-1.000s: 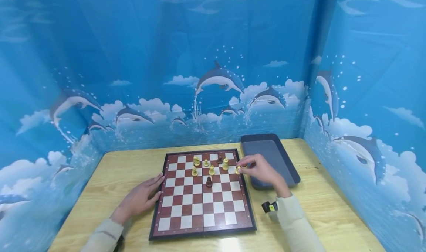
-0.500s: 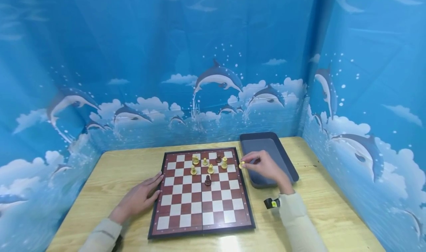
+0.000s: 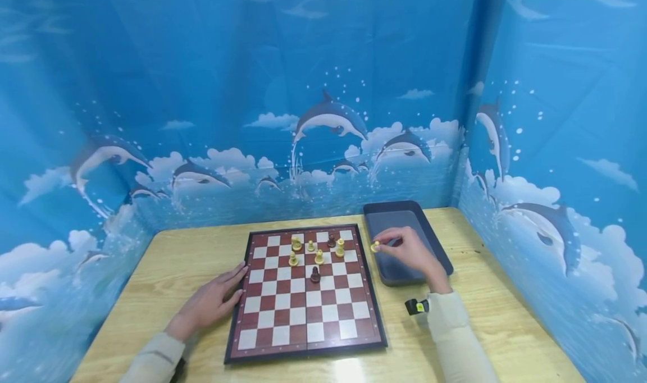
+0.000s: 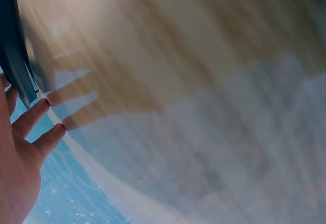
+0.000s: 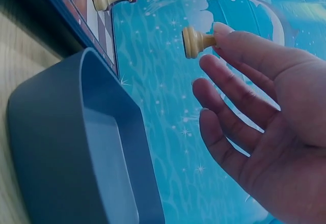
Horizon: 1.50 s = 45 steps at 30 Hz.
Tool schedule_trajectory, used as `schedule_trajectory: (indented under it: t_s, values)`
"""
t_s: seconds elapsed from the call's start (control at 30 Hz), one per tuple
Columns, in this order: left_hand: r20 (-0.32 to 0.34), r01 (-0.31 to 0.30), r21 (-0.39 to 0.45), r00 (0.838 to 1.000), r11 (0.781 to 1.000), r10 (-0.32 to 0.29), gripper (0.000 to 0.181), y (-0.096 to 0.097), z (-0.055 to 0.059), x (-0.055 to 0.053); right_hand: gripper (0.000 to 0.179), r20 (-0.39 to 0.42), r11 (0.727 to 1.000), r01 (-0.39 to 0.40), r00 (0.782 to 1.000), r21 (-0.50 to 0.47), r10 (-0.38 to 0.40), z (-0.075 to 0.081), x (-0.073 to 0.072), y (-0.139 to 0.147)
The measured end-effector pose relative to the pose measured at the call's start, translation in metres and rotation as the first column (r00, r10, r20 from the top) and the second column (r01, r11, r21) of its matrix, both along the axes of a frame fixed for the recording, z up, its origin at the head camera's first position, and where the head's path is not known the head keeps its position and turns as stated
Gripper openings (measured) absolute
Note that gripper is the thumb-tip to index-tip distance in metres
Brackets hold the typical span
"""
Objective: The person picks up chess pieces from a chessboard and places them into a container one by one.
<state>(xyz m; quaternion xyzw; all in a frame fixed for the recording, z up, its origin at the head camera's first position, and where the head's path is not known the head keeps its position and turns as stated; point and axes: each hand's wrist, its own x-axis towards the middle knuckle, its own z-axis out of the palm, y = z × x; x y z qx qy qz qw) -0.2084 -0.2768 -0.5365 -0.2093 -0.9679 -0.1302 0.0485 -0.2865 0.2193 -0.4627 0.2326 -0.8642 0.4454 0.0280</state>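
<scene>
Right hand (image 3: 410,252) pinches the pale chess piece (image 3: 374,247) up top, base down, probably over the tray (image 3: 399,220) on the side nearest the chessboard (image 3: 293,315)

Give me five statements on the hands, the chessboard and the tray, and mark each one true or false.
1. The right hand pinches a pale chess piece. True.
2. The left hand holds a dark piece. False: it holds no piece; its fingers are at the left edge of the chessboard.
3. Two dark pieces stand on the chessboard. True.
4. The tray is to the left of the chessboard. False: it is to the right.
5. The dark pieces on the chessboard outnumber the pale ones. False: five pale pieces stand there against two dark.
</scene>
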Motion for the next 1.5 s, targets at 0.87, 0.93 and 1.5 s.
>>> schedule_trajectory:
  t_s: [0.87, 0.93, 1.5]
  values:
    - [-0.015, 0.001, 0.006, 1.0, 1.0, -0.001, 0.057, 0.0, -0.002, -0.001, 0.022, -0.002, 0.997, 0.064, 0.998, -0.03, -0.064, -0.01, -0.007, 0.014]
    - [-0.014, 0.0, 0.006, 1.0, 1.0, 0.001, 0.058, 0.0, -0.002, -0.001, 0.024, -0.003, 0.997, 0.066, 0.998, -0.03, -0.066, -0.012, -0.008, 0.014]
    - [0.007, -0.009, -0.002, 1.0, 1.0, 0.01, 0.058, 0.001, 0.001, -0.001, 0.022, 0.013, 0.99, 0.135, 0.991, 0.045, -0.136, -0.025, -0.016, 0.023]
